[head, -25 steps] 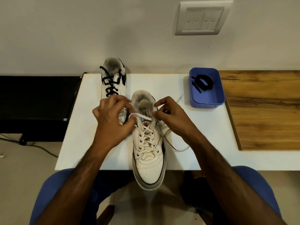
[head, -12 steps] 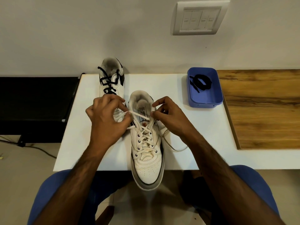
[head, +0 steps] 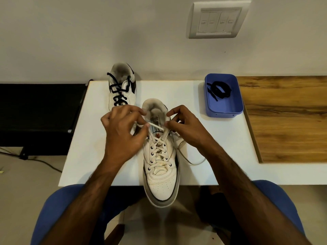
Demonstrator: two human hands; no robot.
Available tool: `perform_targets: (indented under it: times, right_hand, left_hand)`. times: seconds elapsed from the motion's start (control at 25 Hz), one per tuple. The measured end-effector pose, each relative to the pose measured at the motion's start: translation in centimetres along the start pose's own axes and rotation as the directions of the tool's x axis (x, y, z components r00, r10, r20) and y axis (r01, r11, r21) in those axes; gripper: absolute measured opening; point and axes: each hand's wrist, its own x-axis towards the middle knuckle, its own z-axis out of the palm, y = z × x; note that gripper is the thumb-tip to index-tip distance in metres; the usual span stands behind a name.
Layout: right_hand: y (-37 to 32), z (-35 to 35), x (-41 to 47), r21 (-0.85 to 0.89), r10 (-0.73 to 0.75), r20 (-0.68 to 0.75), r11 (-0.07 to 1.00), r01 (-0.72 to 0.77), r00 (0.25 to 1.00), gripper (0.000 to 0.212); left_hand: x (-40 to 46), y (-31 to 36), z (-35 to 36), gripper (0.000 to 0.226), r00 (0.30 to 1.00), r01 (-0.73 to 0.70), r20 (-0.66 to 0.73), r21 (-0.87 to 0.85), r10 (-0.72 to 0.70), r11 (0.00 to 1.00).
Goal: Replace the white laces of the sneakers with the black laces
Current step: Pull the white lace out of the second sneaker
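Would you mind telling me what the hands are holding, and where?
Both hands, left and right, pinch the white lace at its top crossing, near the near sneaker's collar.

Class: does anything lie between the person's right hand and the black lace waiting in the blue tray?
Nothing visible does. Bare white tabletop separates the right hand from the blue tray, and the black lace lies uncovered inside.

Two sneakers are counted on the white table (head: 99, 156): one sneaker with black laces (head: 122, 89) at the back and one sneaker with white laces (head: 161, 174) at the front edge. One blue tray (head: 223, 110) is seen, with one coiled black lace (head: 220, 90) inside it, and one switch plate (head: 216, 20) is fixed to the wall. Two hands are counted, the left hand (head: 123, 133) and the right hand (head: 187, 126).
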Motion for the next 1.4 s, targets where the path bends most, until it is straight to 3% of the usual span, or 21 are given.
perform_targets:
  times: [0.12,0.28,0.36,0.48,0.68,0.84,0.96,1.24,1.32,1.4]
  right_hand:
    - [-0.1,0.1,0.0,0.023,0.008,0.008,1.0,-0.008,1.0,0.023]
    - [0.0,0.3,0.0,0.02,0.006,-0.001,1.0,-0.006,1.0,0.023]
    - [0.0,0.2,0.0,0.012,0.007,-0.003,1.0,-0.007,1.0,0.024]
    - [0.0,0.2,0.0,0.003,0.009,-0.007,1.0,-0.009,1.0,0.023]
    - [-0.1,-0.1,0.0,0.019,0.018,0.012,1.0,-0.018,1.0,0.024]
    - [-0.1,0.2,0.0,0.014,0.016,-0.001,1.0,-0.016,1.0,0.024]
    - [0.0,0.2,0.1,0.002,0.014,-0.01,1.0,-0.014,1.0,0.024]
    - [-0.1,0.1,0.1,0.04,0.025,0.014,0.999,-0.026,1.0,0.025]
    - [0.1,0.1,0.2,0.043,0.017,0.004,0.999,-0.017,1.0,0.025]
    - [0.1,0.2,0.2,0.039,0.011,-0.003,0.999,-0.011,1.0,0.025]
  left_hand:
    - [0.3,-0.4,-0.7,0.013,0.998,0.057,-0.03,0.028,-0.056,0.998]
    - [-0.4,0.3,0.9,0.026,0.981,-0.106,0.178,0.129,0.082,0.986]
    - [-0.7,0.3,1.7,0.021,0.96,-0.181,0.239,0.145,0.143,0.973]
    - [-0.5,0.2,1.4,0.011,0.975,-0.158,0.171,0.1,0.14,0.982]
    - [0.1,-0.6,-0.7,0.006,0.997,0.073,-0.03,0.002,-0.073,0.997]
    - [-0.2,0.3,0.4,0.022,0.989,-0.071,0.138,0.108,0.056,0.992]
    - [-0.7,0.7,1.7,0.016,0.96,-0.204,0.224,0.153,0.167,0.967]
    - [0.1,-0.7,-0.4,0.009,1.0,-0.001,0.006,0.145,0.0,0.989]
    - [0.1,-0.7,-0.4,0.012,1.0,-0.005,0.024,0.149,0.001,0.989]
    - [-0.1,-0.1,0.3,0.019,0.99,-0.086,0.127,0.155,0.067,0.984]
